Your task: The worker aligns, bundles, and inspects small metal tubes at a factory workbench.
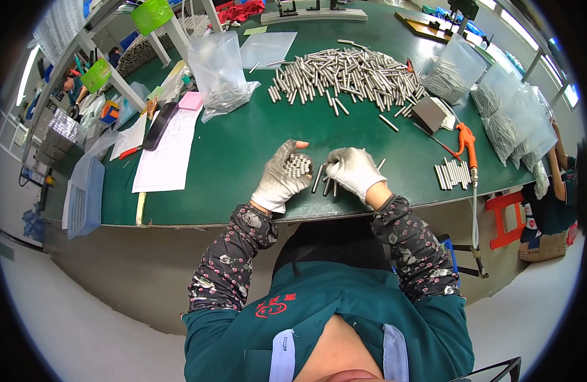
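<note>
My left hand (pixel 282 177), in a whitish work glove with bare fingertips, is wrapped round a bundle of metal pins (pixel 298 165), their round ends facing up. Just to its right, my right hand (pixel 354 170), gloved too, is closed over a few loose metal pins (pixel 326 187) at the table's near side. Its fingertips are partly hidden, and it seems to grip some of these pins. Farther back lies a large heap of the same pins (pixel 347 73).
An orange air gun (pixel 466 143) with a hose lies right, beside a row of pins (pixel 452 174). Pin-filled plastic bags (pixel 507 114) stand along the right edge; another bag (pixel 220 76) stands left. Paper sheets (pixel 169 153), a dark box (pixel 428 115) and a blue basket (pixel 86 197) flank the workspace.
</note>
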`<state>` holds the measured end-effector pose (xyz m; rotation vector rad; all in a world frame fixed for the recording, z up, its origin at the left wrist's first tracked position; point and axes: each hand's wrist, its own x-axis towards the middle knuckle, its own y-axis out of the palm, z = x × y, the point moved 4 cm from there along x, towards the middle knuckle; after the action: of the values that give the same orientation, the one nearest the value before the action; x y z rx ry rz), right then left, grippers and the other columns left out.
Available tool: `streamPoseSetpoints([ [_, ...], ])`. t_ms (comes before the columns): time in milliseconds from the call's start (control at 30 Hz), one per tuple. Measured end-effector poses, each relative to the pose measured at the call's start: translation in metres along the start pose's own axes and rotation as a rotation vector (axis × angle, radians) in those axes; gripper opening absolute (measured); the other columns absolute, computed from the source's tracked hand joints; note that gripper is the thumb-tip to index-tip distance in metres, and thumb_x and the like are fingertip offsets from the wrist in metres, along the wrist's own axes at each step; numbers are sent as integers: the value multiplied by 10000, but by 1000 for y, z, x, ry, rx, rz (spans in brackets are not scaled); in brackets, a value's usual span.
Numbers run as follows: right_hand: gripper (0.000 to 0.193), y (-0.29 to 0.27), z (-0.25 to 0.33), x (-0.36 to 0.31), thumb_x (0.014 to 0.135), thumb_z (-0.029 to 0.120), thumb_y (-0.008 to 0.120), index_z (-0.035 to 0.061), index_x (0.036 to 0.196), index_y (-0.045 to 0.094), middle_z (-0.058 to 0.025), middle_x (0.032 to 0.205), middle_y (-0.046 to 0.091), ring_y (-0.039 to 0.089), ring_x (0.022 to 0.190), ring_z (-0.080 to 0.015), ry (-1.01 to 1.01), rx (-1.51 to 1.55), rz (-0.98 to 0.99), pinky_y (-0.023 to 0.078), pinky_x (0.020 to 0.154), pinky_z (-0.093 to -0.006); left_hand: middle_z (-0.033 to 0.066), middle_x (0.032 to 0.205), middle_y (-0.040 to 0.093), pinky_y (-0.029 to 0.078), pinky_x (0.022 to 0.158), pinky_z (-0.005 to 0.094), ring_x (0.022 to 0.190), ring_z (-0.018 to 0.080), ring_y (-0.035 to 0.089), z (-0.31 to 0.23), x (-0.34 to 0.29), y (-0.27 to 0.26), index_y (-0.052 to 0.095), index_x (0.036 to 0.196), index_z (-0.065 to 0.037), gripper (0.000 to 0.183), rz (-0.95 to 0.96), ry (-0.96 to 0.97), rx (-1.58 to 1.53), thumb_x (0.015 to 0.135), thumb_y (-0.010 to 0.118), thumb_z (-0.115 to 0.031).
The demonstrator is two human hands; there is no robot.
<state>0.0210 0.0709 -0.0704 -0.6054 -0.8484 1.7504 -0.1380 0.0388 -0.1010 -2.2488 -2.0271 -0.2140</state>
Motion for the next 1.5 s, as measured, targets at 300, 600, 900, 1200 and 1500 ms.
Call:
streamPoseSetpoints([
  [300,220,-11,-19,5,698,229,518,132,781,697,-147,789,647,623,777,-329,107,-129,126,494,751,-363,-8,816,580,452,691,196,735,60,540,0,0,-1,476,1163,-52,568,0,18,40,640,675,42],
  [600,233,-16,7,-2,736,182,535,34,855,669,-155,771,649,644,700,-263,-169,107,-37,499,669,-313,8,854,595,463,708,199,767,66,555,-4,0,0,469,1172,-57,590,-16,-30,17,632,679,51],
  [900,220,-10,15,3,738,165,542,14,845,660,-164,729,634,628,654,-259,-208,84,-52,486,631,-325,14,886,597,464,728,209,801,79,560,-4,0,2,478,1149,-54,551,-79,-30,76,643,668,51],
  [1200,215,4,1,8,749,189,576,3,824,652,-56,550,560,507,462,-110,-83,258,113,411,462,-259,14,877,596,472,722,207,801,70,568,4,2,0,501,1072,-29,458,-201,50,168,647,664,27],
  [1500,240,6,-1,7,769,165,564,-15,911,636,-33,722,611,510,519,-84,-96,605,91,423,486,-244,22,868,606,474,708,207,782,68,575,-3,1,1,519,1039,-26,417,-223,73,220,650,663,17],
])
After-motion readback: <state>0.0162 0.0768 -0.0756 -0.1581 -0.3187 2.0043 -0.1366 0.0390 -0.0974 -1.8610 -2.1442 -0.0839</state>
